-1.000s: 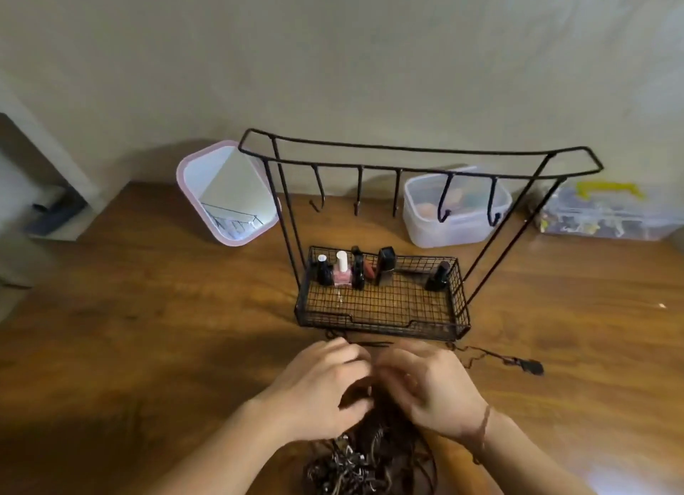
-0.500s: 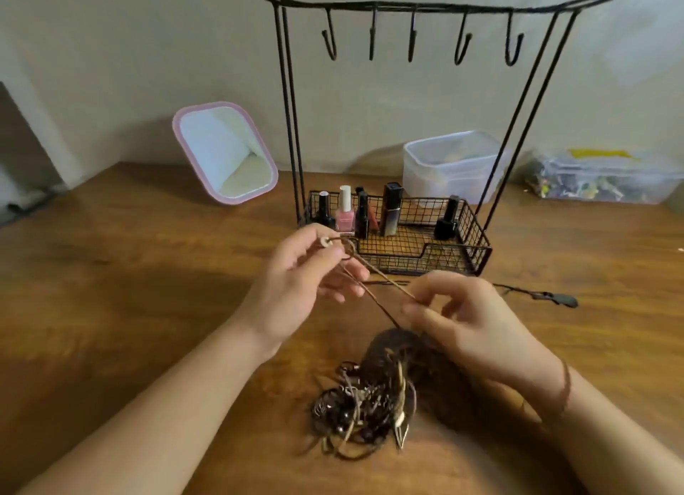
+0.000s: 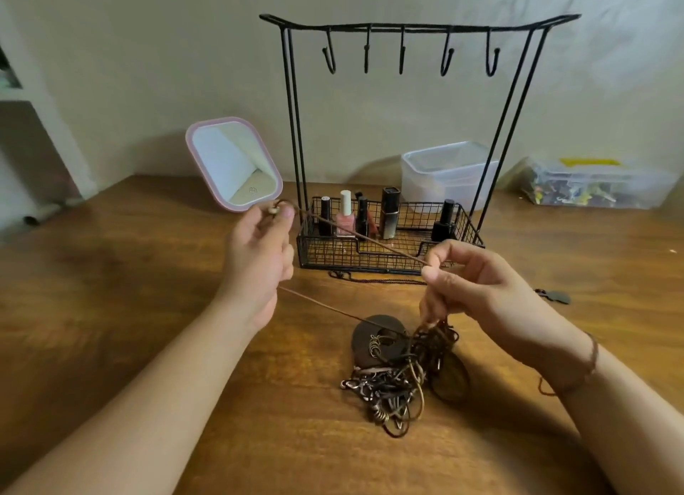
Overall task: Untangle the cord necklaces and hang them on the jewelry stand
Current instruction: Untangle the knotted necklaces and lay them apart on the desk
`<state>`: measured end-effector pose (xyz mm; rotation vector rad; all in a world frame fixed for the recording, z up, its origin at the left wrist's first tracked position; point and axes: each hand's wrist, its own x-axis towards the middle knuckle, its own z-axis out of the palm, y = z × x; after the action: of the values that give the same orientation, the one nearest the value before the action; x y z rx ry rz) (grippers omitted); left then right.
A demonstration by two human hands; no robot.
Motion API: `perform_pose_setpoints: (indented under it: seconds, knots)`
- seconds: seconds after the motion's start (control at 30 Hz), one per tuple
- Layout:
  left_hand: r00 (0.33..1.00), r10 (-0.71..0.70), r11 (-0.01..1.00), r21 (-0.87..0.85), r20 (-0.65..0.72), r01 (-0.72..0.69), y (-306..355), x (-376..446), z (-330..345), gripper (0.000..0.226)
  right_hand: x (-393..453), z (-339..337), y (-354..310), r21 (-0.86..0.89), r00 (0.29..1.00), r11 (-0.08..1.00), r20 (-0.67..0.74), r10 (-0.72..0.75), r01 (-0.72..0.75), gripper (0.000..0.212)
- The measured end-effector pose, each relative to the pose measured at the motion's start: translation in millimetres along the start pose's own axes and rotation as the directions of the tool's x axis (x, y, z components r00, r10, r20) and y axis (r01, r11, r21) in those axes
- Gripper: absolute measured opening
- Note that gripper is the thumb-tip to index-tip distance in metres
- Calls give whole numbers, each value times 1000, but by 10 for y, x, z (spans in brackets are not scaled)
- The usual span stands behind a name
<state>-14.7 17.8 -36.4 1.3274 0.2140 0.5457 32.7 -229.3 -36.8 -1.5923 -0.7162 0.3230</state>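
A tangled heap of dark cord necklaces (image 3: 401, 381) lies on the wooden table, with a round dark pendant (image 3: 377, 337) at its top. My left hand (image 3: 259, 257) pinches the beaded end of a thin brown cord (image 3: 355, 237), lifted left of the stand. My right hand (image 3: 477, 287) pinches the same cord further along, just above the heap, and dark strands hang from its fingers. The black wire jewelry stand (image 3: 418, 28) rises behind, its several hooks bare. Another dark cord (image 3: 374, 280) lies before the stand's basket.
The stand's wire basket (image 3: 388, 254) holds several small bottles. A pink-framed mirror (image 3: 235, 163) leans at the back left. A clear tub (image 3: 448, 170) and a plastic box of small items (image 3: 592, 185) sit at the back right. A dark pendant (image 3: 555, 295) lies right of my right hand.
Both hands came apart from the heap. My left hand drew the cord's beaded end up and to the left, and the cord now stretches between the hands. The view tilted up.
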Motion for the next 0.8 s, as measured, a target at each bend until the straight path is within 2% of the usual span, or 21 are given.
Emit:
perform_pose_setpoints:
  seconds: [0.03, 0.07, 0.1, 0.17, 0.2, 0.23, 0.27, 0.33, 0.37, 0.4, 0.43, 0.47, 0.5, 0.53, 0.57, 0.63, 0.67, 0.73, 0.8]
  knots:
    - [1000, -3, 998, 55, -13, 3, -16, 27, -14, 12, -1, 6, -8, 30, 1000, 999, -15, 21, -20, 18]
    - [1000, 14, 982, 187, -13, -11, -41, 53, -29, 14, 1, 13, -10, 58, 998, 997, -26, 49, -47, 18]
    - [999, 50, 922, 385, 10, -50, -76, 77, -40, 14, 5, 20, 0, 73, 996, 995, -33, 77, -75, 18]
    - [986, 108, 664, 728, 129, -168, -167, 78, -22, 16, 4, 46, 20, 46, 992, 992, -43, 119, -117, 24]
    - [975, 124, 527, 821, 182, -220, -203, 39, 6, 23, 4, 66, 25, 26, 990, 992, -54, 127, -126, 25]
    - [956, 172, 438, 851, 238, -291, -222, -17, 40, 31, 8, 85, 26, 12, 989, 992, -72, 129, -129, 25]
    - [911, 256, 410, 817, 324, -406, -223, -79, 72, 35, 10, 102, 27, -8, 987, 992, -98, 126, -127, 24]
    - [755, 371, 441, 613, 541, -656, -179, -228, 159, 28, 19, 118, 19, -138, 985, 984, -150, 89, -110, 24]
    - [691, 339, 470, 522, 638, -712, -157, -315, 207, 28, 21, 113, 14, -212, 986, 973, -156, 62, -95, 23]
    - [656, 257, 480, 496, 709, -724, -149, -395, 256, 32, 25, 106, 12, -265, 988, 961, -147, 42, -81, 23]
    - [641, 157, 452, 523, 751, -723, -152, -465, 309, 36, 25, 90, 9, -299, 990, 951, -134, 37, -76, 23]
    - [632, 87, 376, 562, 770, -737, -186, -499, 354, 38, 24, 71, -2, -328, 990, 942, -135, 34, -77, 23]
    - [621, 67, 299, 578, 781, -759, -236, -520, 380, 36, 19, 50, -5, -366, 988, 927, -153, 33, -88, 23]
    - [620, 67, 284, 581, 781, -763, -275, -532, 389, 31, 17, 23, 6, -441, 982, 891, -185, 24, -105, 23]
    - [634, 75, 324, 582, 770, -745, -287, -532, 385, 23, 23, -7, 24, -553, 973, 824, -230, -8, -124, 24]
    - [693, 90, 476, 580, 715, -660, -294, -492, 350, 9, 22, -46, 42, -742, 946, 651, -306, -110, -164, 21]
    - [724, 91, 548, 573, 683, -609, -280, -472, 335, 7, 13, -53, 12, -762, 934, 626, -326, -149, -166, 16]
    - [771, 53, 682, 542, 634, -492, -250, -433, 311, 11, -24, -58, -55, -729, 939, 680, -280, -199, -73, 4]
    - [791, -6, 796, 482, 611, -366, -217, -388, 292, 11, -57, -20, -127, -637, 958, 767, -170, -230, 71, 3]
